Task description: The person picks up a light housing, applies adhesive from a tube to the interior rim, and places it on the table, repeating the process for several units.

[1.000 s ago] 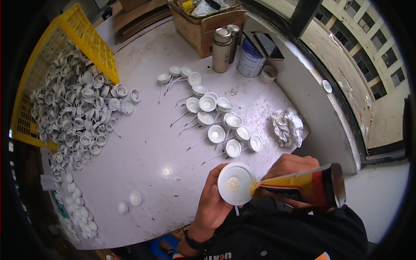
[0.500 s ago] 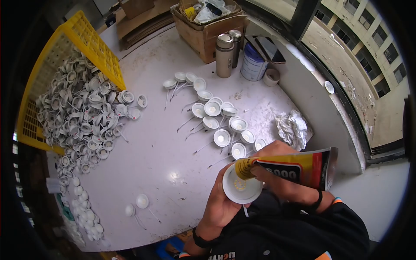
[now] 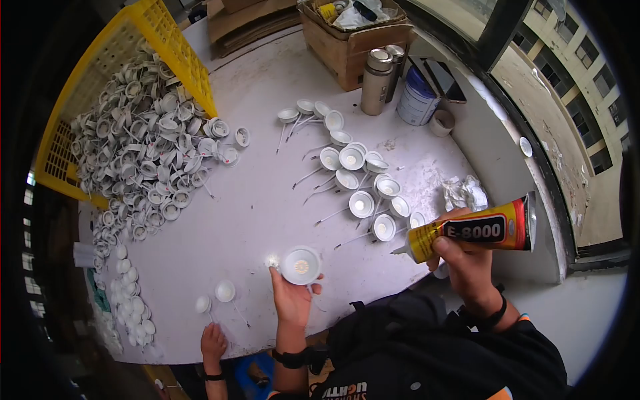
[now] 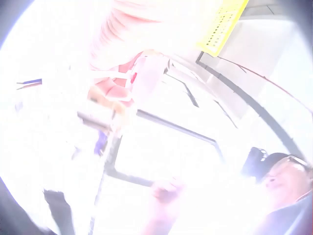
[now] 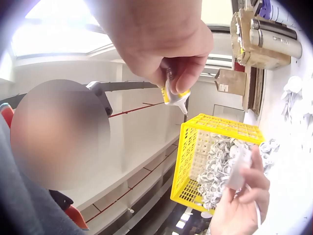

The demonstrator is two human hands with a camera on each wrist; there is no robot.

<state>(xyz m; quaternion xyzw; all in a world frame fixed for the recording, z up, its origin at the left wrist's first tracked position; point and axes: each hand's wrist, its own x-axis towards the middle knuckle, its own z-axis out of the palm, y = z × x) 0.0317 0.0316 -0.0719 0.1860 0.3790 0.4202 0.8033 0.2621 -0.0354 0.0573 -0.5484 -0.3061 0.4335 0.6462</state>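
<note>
My left hand (image 3: 293,301) holds a small white LED downlight (image 3: 301,265) from beneath, its round face with a ring of LEDs turned up. Thumb and fingers show at either side of its rim, and a white cable hangs below. To the right, my right hand (image 3: 465,263) grips a yellow and black tube of E-8000 glue (image 3: 483,232), its pale nozzle (image 3: 400,251) pointing left, apart from the downlight. The right wrist view shows that nozzle (image 5: 182,105) below my pinching fingers. Glare washes out much of the left wrist view, where the downlight (image 4: 150,73) shows faintly.
Several finished-looking downlights (image 3: 361,204) with cables lie mid-table. A yellow crate (image 3: 190,63) spills white rings (image 3: 143,133) at left; white domes (image 3: 130,293) line up below. Another person's hand (image 3: 213,342) is at the front edge near two loose pieces (image 3: 225,291). Flasks (image 3: 377,80) stand behind.
The glue tube has drawn away from the downlight to the right, uncovering its nozzle. My left hand has carried the downlight left. Another person's hand has appeared at the table's front edge.
</note>
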